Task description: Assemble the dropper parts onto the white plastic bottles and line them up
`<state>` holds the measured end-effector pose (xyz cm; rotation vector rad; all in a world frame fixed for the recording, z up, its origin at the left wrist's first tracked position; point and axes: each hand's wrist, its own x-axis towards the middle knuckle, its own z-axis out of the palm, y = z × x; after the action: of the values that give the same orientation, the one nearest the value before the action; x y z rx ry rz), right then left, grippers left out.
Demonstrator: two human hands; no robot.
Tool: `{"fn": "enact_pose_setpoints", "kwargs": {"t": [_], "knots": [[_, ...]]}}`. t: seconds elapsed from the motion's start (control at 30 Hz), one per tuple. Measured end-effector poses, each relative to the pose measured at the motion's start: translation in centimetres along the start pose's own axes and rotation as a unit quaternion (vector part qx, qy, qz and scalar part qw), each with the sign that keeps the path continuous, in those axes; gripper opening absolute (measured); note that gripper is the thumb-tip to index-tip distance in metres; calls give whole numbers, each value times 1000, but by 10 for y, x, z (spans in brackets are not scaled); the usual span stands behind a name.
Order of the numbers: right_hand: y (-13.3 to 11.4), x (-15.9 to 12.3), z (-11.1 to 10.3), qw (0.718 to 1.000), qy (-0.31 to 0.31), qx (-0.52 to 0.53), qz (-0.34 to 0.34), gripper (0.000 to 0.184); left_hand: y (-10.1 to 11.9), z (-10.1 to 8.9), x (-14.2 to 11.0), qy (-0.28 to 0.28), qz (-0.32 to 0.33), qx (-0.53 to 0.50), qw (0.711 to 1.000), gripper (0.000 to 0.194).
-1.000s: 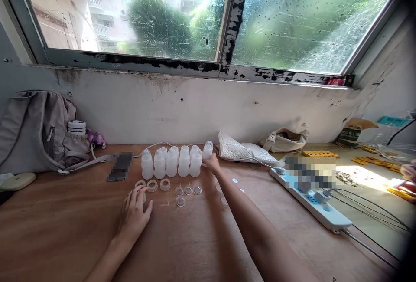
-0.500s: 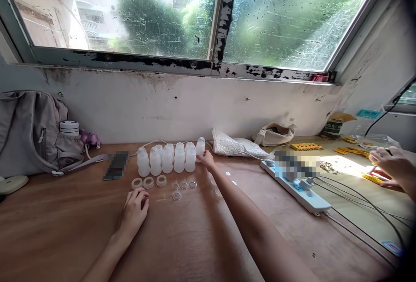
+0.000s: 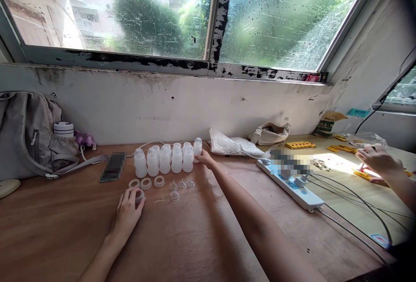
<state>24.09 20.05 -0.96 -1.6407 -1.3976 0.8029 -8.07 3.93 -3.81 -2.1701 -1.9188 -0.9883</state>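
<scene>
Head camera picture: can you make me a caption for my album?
Below a window, left hand on a pale ring, right hand on the end bottle of a frosted row.

Decent open tabletop at near middle, between left forearm and right forearm. More room at near left, outside the left forearm. Far middle kinda walled off by a tight row of bottles, with rings and little clear parts just on the near side. Right forearm slanting right across, so basically a barrier for low sideways moves. Power strip and cables cluttering the right, lol.
</scene>
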Motion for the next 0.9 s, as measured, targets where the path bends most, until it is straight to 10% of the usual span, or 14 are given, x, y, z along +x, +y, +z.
{"fn": "enact_pose_setpoints", "kwargs": {"t": [0.3, 0.57, 0.63, 0.73, 0.9], "knots": [[-13, -9, -23, 994, -99, -19, -28, 42, -7, 1, 0, -13, 9, -14, 1000, 28], [-35, -52, -45, 991, 21, -85, -99, 71, 9, 0, -7, -6, 55, -56, 997, 36], [-33, -85, -34, 960, 87, -136, -230, 48, 19, -1, -10, -18, 60, -82, 995, 37], [-22, -141, -1, 910, -15, -193, -367, 25, 33, -2, -15, -48, 67, -131, 988, 34], [-10, -188, 52, 900, -26, -264, -347, 30, 43, -6, -15, -59, 59, -201, 976, 29]]}}
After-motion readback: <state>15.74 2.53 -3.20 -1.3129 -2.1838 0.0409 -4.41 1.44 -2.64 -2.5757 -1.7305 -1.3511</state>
